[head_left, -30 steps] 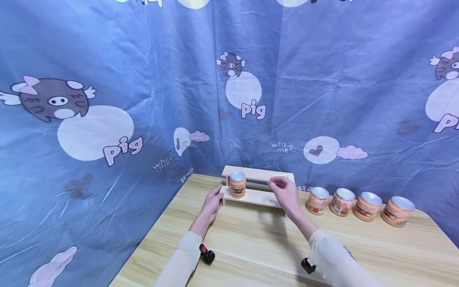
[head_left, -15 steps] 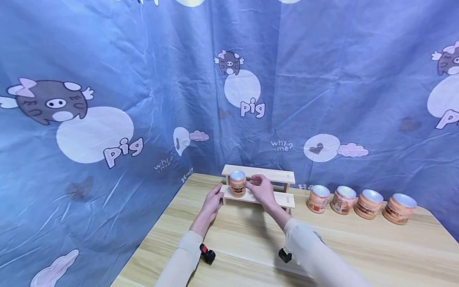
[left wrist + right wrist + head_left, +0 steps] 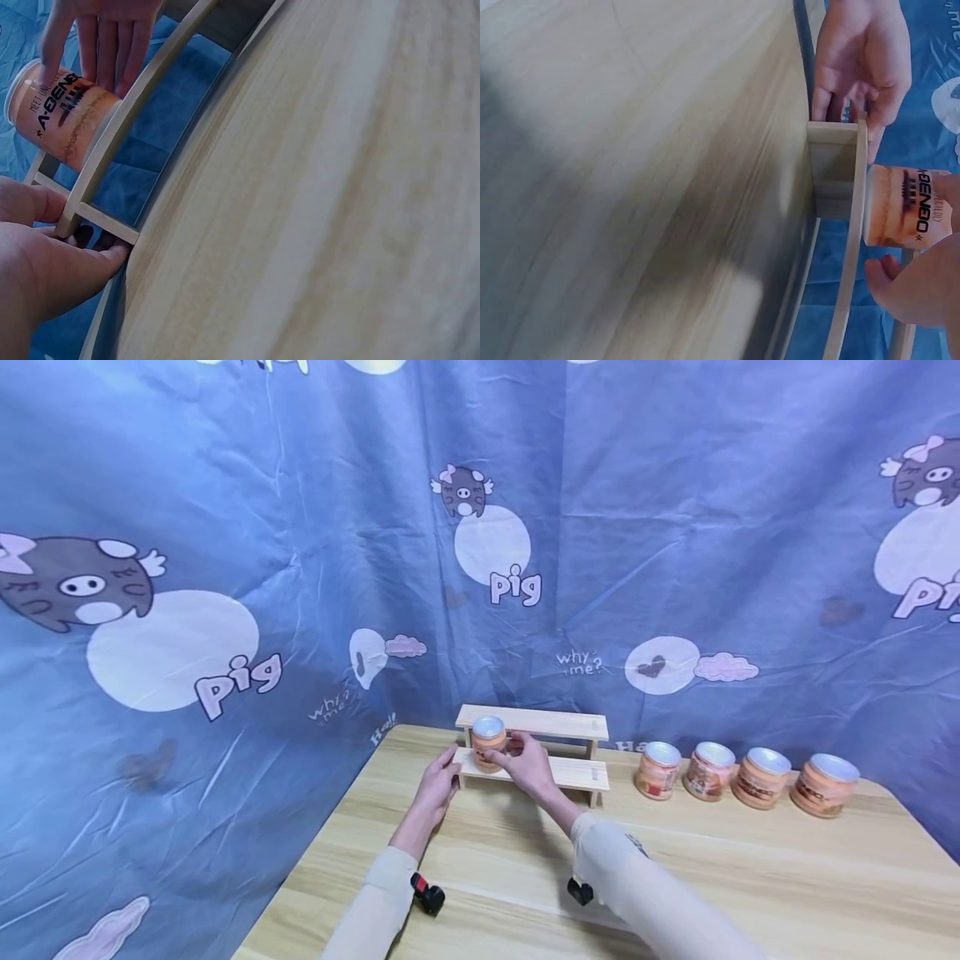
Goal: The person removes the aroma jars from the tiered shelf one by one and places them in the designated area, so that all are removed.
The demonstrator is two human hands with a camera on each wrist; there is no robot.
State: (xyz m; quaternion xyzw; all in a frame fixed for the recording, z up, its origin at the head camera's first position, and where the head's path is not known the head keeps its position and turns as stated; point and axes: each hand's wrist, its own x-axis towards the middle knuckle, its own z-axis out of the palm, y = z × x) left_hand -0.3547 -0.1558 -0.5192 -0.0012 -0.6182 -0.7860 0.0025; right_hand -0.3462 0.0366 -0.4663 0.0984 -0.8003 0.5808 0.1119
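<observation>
A two-step wooden shelf rack (image 3: 573, 772) stands at the back of the table. On the left part of its lower step is an upright orange jar (image 3: 489, 745) with a pale lid and dark lettering. My right hand (image 3: 531, 768) holds this jar from its right side, thumb on the front. In the right wrist view, the jar (image 3: 904, 206) stands on the board beside my right hand (image 3: 922, 289). My left hand (image 3: 435, 787) grips the rack's left end. The left wrist view shows my left hand (image 3: 52, 262) with thumb and fingers around the board's corner.
Several similar orange jars (image 3: 708, 772) stand in a row on the table right of the rack. A blue curtain (image 3: 420, 568) with pig prints hangs behind and left of the wooden table (image 3: 480, 868).
My right hand has moved left from the rack's right end to the jar and now holds it. The left hand stays at the rack's left end. The head view has shifted slightly.
</observation>
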